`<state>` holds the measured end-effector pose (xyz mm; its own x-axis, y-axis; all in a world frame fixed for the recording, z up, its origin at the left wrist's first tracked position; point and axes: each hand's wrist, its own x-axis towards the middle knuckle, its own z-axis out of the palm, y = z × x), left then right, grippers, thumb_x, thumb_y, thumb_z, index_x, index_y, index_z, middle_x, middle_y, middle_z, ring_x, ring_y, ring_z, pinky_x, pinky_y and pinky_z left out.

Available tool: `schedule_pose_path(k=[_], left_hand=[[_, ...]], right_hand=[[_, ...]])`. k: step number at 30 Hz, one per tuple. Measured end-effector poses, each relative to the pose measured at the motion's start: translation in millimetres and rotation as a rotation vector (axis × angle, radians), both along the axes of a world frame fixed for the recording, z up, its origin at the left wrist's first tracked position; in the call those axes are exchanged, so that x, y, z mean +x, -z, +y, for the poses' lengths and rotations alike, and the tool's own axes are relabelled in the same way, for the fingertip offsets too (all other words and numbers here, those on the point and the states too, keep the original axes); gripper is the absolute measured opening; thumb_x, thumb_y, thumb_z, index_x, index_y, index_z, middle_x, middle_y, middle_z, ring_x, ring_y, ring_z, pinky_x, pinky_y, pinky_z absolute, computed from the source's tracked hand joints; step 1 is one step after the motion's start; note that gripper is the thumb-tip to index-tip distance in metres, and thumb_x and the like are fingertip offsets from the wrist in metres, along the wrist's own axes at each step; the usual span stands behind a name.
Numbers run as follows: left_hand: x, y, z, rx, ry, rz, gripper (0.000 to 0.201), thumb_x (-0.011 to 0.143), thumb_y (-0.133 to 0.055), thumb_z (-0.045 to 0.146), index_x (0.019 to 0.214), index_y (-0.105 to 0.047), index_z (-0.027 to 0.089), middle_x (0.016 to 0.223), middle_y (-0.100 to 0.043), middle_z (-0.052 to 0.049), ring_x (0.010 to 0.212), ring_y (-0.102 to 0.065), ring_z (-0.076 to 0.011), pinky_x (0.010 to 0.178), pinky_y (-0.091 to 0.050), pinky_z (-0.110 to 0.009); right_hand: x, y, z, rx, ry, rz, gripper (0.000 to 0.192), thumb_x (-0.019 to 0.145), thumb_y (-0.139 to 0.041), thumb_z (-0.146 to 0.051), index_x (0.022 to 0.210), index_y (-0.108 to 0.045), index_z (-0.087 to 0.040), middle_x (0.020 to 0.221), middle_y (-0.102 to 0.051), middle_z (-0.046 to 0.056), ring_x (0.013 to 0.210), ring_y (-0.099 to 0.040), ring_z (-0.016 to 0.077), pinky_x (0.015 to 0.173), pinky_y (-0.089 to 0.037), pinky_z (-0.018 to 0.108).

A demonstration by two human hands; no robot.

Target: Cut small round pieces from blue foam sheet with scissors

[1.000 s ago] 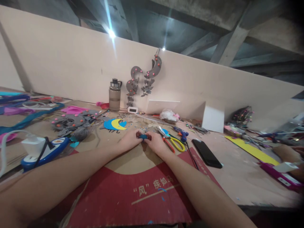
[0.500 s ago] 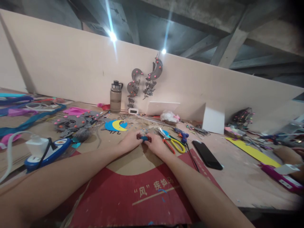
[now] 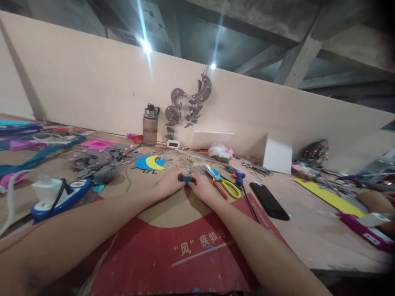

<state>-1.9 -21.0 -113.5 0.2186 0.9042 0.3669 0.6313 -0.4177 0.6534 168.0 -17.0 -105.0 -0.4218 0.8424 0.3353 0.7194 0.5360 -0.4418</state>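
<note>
Between the two hands, out past the red cardboard sheet (image 3: 173, 250) on the worktop (image 3: 311, 230), sits a small blue piece (image 3: 187, 179), short and dark-toned. The left hand (image 3: 169, 183) pinches one end and the right hand (image 3: 202, 186) the other, both grips closed on it. Scissors (image 3: 224, 183) lie just beside the right hand, a black phone (image 3: 269, 200) farther right. Bare cardboard lies open beneath the forearms. Fingers cover most of the piece, so its shape is unclear.
</note>
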Motion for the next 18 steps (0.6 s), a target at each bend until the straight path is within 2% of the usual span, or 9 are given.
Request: schedule_pose_path(k=[8,14,18], left_hand=[[1.4,-4.6,-2.9,-0.014,-0.015,0.007,0.007,0.073,-0.056,0.015,0.072,-0.063,0.017,0.070,-0.064,-0.001,0.067,-0.055,-0.0164,0.064,-0.040,-0.029],[1.6,-2.8,-2.1,0.002,-0.027,0.006,0.005,0.072,-0.058,0.018,0.070,-0.062,0.016,0.069,-0.062,-0.003,0.067,-0.053,-0.0168,0.062,-0.040,-0.029],[3.0,-4.2,-4.0,0.001,-0.041,-0.015,0.010,0.072,-0.057,0.017,0.078,-0.065,0.015,0.074,-0.065,-0.003,0.069,-0.056,-0.0168,0.064,-0.042,-0.028]], right_hand=[[0.5,-3.2,-0.8,-0.017,0.005,0.019,0.009,0.079,-0.065,-0.010,0.085,-0.068,-0.017,0.082,-0.069,0.003,0.076,-0.059,0.0171,0.068,-0.039,0.026],[1.0,-1.2,2.0,-0.008,0.015,0.045,0.007,0.083,-0.062,-0.014,0.084,-0.069,-0.017,0.078,-0.067,0.003,0.073,-0.057,0.0161,0.066,-0.038,0.026],[0.9,-0.1,1.3,0.006,0.017,0.045,0.008,0.083,-0.062,-0.013,0.081,-0.069,-0.017,0.079,-0.069,0.004,0.075,-0.058,0.0171,0.066,-0.037,0.027]])
